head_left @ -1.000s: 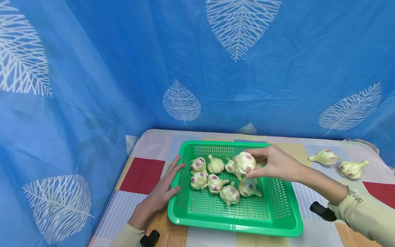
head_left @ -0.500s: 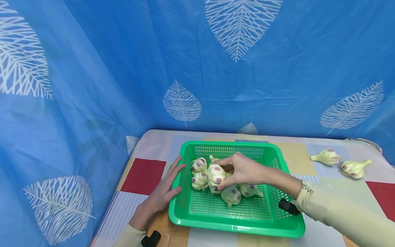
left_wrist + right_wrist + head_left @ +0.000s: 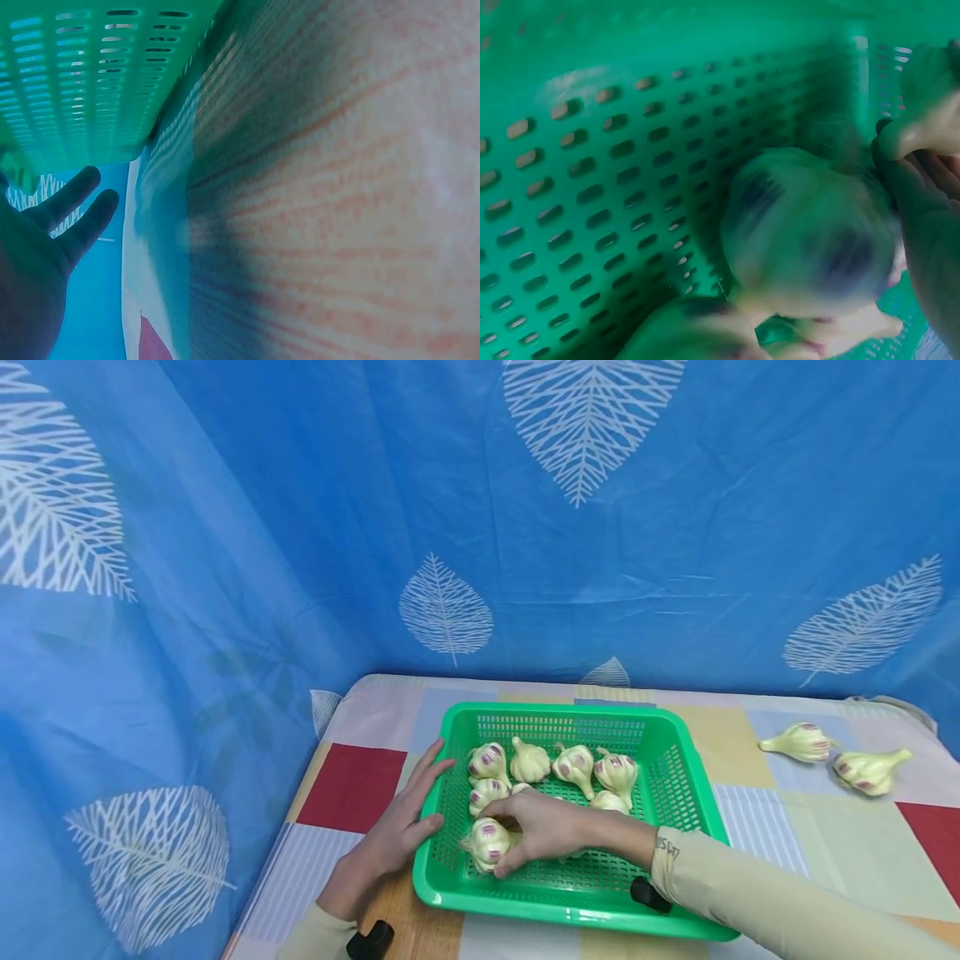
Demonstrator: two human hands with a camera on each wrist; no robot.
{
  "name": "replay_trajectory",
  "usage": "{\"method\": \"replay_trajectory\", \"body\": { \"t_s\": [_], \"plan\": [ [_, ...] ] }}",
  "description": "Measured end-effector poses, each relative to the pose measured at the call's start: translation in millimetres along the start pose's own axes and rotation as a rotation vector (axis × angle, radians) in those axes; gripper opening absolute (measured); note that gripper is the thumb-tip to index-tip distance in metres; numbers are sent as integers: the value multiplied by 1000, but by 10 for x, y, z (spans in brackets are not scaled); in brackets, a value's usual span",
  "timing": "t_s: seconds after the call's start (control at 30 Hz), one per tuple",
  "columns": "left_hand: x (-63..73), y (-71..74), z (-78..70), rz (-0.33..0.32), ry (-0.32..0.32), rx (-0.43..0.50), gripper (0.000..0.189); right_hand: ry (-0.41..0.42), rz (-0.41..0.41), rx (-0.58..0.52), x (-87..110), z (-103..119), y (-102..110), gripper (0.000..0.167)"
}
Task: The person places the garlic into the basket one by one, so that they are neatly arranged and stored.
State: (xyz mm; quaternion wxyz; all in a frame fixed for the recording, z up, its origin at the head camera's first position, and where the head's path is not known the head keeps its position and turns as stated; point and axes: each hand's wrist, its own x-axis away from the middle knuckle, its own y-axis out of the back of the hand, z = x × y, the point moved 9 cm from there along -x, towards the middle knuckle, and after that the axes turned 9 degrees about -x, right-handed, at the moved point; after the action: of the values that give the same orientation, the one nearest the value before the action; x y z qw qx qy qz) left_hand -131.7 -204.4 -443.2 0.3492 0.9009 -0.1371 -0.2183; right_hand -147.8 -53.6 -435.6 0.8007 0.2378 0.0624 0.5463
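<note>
A green plastic basket (image 3: 577, 912) with perforated sides holds several garlic bulbs, white with purple streaks. My right hand (image 3: 546, 823) reaches into its front left part and grips one garlic bulb (image 3: 489, 841) between thumb and fingers, low over the basket floor. The hand and forearm cover some bulbs behind them. Along the back lie further bulbs, such as a garlic bulb (image 3: 573, 767) with its neck toward me. In the right wrist view, a blurred garlic bulb (image 3: 806, 232) sits beside the hand. My left hand (image 3: 401, 827) is at the basket's left rim, its fingers extended.
Two garlic bulbs lie outside the basket on the right: one garlic bulb (image 3: 801, 742) and another garlic bulb (image 3: 870, 772). A patchwork-patterned cloth (image 3: 352, 785) covers the table. Blue curtains (image 3: 337, 527) with white leaf prints hang behind and to the left.
My right hand has carried the garlic bulb from the back right of the basket leftward and toward me, lowering it at the front left. The left hand has stayed at the rim.
</note>
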Motion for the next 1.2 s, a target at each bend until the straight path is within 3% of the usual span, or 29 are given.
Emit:
{"method": "replay_trajectory", "body": {
  "t_s": [0.2,0.57,0.8,1.07,1.2],
  "plan": [
    [-4,-11,-3,1,6,13,69,-25,66,42,-84,-102,-170,68],
    [-17,-9,6,2,0,11,68,2,77,286,-85,-53,-258,62],
    [-12,-4,-8,-2,0,10,68,22,72,324,-81,-44,-294,63],
    [-19,2,-7,0,-4,-5,69,-13,108,349,-36,10,-293,79],
    [-14,2,-21,2,-11,-5,69,-15,130,338,17,106,-238,75]
  ]
}}
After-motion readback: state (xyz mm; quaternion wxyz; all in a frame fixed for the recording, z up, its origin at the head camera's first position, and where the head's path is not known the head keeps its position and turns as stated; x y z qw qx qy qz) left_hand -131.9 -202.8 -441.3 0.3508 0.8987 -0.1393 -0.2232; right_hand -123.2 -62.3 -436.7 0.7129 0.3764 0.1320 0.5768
